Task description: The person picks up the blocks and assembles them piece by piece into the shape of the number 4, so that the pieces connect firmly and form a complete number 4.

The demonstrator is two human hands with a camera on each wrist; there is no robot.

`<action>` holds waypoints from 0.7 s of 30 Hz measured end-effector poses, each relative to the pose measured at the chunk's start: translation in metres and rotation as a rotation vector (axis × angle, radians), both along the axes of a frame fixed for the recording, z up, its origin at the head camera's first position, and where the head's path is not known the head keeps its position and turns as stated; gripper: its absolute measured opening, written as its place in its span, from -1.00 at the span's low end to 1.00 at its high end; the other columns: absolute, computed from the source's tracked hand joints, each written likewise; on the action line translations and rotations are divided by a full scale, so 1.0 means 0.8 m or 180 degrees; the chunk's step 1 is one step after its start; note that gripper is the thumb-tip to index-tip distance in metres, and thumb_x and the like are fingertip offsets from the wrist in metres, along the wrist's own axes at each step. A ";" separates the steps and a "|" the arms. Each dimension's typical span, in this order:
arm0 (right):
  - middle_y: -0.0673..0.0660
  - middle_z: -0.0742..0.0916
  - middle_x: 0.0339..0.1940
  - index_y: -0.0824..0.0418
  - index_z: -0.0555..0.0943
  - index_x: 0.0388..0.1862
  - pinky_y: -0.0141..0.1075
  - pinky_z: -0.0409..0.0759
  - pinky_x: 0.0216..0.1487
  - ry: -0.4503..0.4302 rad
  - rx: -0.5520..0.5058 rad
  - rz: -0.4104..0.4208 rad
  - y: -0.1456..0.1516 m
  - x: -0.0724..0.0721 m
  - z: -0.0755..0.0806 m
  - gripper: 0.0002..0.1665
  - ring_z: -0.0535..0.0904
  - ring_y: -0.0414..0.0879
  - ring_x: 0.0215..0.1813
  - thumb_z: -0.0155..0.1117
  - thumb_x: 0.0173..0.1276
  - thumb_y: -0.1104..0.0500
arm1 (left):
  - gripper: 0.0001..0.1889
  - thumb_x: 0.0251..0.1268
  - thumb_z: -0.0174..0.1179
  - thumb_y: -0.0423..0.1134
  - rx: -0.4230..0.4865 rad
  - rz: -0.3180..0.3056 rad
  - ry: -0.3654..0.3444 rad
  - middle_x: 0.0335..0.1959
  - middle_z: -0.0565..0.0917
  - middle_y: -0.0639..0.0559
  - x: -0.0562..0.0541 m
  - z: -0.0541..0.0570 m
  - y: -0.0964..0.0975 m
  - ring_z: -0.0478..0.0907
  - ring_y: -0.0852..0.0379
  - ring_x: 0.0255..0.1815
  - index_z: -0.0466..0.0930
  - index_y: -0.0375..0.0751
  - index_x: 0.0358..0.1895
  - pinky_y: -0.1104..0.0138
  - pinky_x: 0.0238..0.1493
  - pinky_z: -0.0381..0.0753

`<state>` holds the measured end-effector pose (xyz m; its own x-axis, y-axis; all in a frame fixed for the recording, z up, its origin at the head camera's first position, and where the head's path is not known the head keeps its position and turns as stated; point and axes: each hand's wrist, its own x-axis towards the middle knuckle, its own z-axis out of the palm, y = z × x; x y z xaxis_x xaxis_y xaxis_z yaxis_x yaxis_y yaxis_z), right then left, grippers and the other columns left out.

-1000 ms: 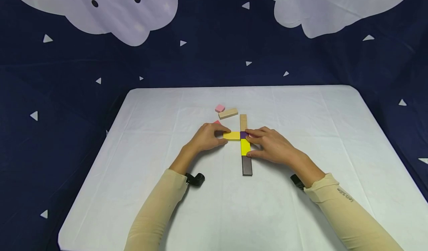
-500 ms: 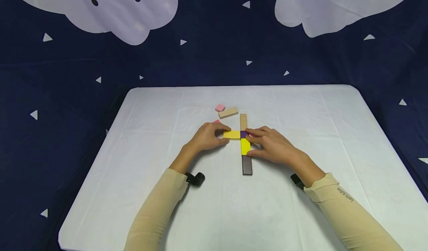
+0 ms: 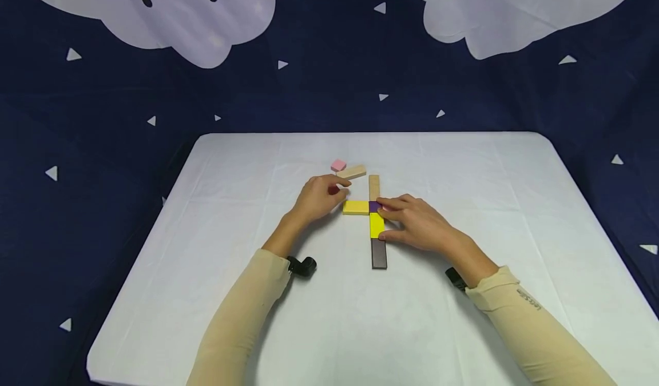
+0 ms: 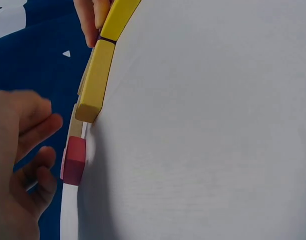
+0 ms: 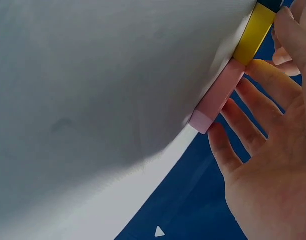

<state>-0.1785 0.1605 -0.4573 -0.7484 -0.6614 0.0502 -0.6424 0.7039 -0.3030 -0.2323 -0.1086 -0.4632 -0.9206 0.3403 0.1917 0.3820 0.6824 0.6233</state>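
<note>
My left hand (image 3: 316, 197) hovers over a red block (image 4: 75, 160), fingers loosely bent and apart from it in the left wrist view. Close by, a yellow block (image 3: 356, 207) lies crosswise against a small purple block (image 3: 374, 206). My right hand (image 3: 419, 223) rests its fingertips along a pink block (image 5: 218, 95), mostly hidden from the head view. Its thumb touches the side of a second yellow block (image 3: 377, 225). Above the purple piece lies a wooden block (image 3: 374, 187); below the second yellow one is a dark grey block (image 3: 378, 253). Together these form a flat cross.
Beyond my left hand lie a loose wooden block (image 3: 352, 172) and a light pink block (image 3: 338, 164). All rest on a white-covered table (image 3: 329, 323). A dark blue cloth (image 3: 329, 100) with white clouds and triangles hangs behind its far edge.
My left hand has let go of the crosswise yellow block and moved up and slightly left, over the red block. The right hand stays where it was.
</note>
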 end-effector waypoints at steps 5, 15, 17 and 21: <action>0.03 0.40 0.42 0.15 0.50 0.29 0.04 0.29 0.22 0.0048 -0.0003 -0.0019 0.000 0.000 0.000 -0.19 0.33 0.05 0.29 0.27 0.21 -0.33 | -0.74 0.24 0.24 -0.16 -0.0017 0.0239 0.0179 -0.25 0.66 0.08 -0.011 0.001 0.003 0.40 0.13 -0.44 0.71 -0.02 -0.02 0.25 -0.35 0.37; 0.05 0.40 0.42 0.15 0.50 0.29 0.04 0.30 0.21 0.0046 -0.0042 0.0026 0.000 0.001 -0.001 -0.20 0.33 0.05 0.30 0.27 0.23 -0.31 | -0.71 0.22 0.25 -0.15 -0.0173 0.0525 0.0222 -0.22 0.66 0.08 -0.029 -0.004 0.005 0.42 0.14 -0.28 0.70 -0.06 0.01 0.24 -0.30 0.45; 0.05 0.40 0.42 0.15 0.49 0.29 0.03 0.29 0.21 0.0044 -0.0048 0.0025 0.000 0.001 -0.001 -0.20 0.33 0.05 0.30 0.27 0.23 -0.31 | -0.70 0.22 0.24 -0.15 -0.0192 0.0524 0.0184 -0.17 0.67 0.07 -0.029 -0.003 0.004 0.45 0.13 -0.23 0.69 -0.07 0.01 0.22 -0.23 0.46; 0.05 0.39 0.42 0.14 0.49 0.30 0.03 0.29 0.22 0.0043 -0.0036 0.0027 0.000 0.001 -0.003 -0.20 0.32 0.05 0.30 0.27 0.23 -0.32 | -0.69 0.20 0.23 -0.14 -0.0199 0.0475 0.0113 -0.06 0.66 0.05 -0.028 -0.006 -0.001 0.48 0.11 -0.12 0.68 -0.07 0.02 0.19 -0.11 0.48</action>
<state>-0.1781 0.1608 -0.4595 -0.7420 -0.6669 0.0678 -0.6524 0.6951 -0.3021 -0.2546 -0.1096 -0.4679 -0.9548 0.2125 0.2079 0.2946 0.7702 0.5657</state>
